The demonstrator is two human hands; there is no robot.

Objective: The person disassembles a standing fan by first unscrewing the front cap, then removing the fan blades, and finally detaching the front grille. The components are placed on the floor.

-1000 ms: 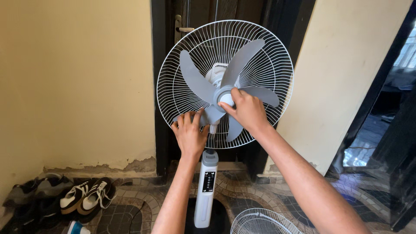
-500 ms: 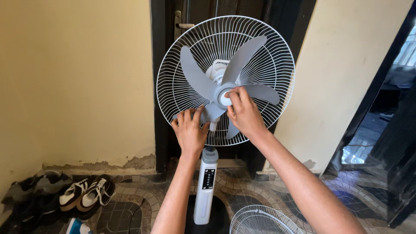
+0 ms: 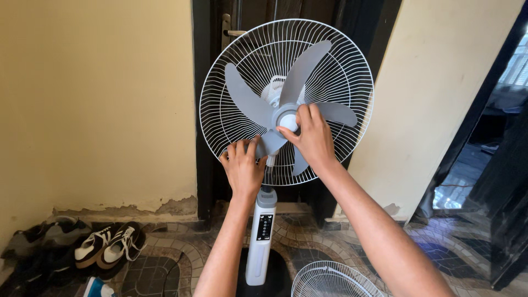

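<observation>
Up at the middle of the scene, against a dark door, stands a white pedestal fan [image 3: 260,242] with its front guard off, and both hands are on it. Right hand [image 3: 312,136] sits at the hub [image 3: 287,118], fingers [image 3: 303,116] curled together around the pale round cap at the centre of the grey blades [image 3: 247,102], thumb pressing in from the left side. It's clamped on that cap, no gap showing. Left hand [image 3: 242,168] is lower and to the left, fingers spread apart and bent over the lowest blade, fingertips touching it where it meets the white rear wire guard [image 3: 220,82]; whether it truly grips the blade or only steadies it, I cannot tell.

Five blades fan out around the hub, the tallest one pointing up and right. Rear guard is upright, ringed behind them. Below it the white column carries a dark control strip and drops to a black base [image 3: 280,275] on the patterned tile floor [image 3: 385,242].

Near, at the bottom edge just right of the base, lies a second white wire guard [image 3: 330,281], flat on the floor. Far left along the yellow wall [image 3: 93,99], a pair of black-and-white sneakers [image 3: 110,246] and other shoes sit together. Right side, a doorway opens onto a darker room.
</observation>
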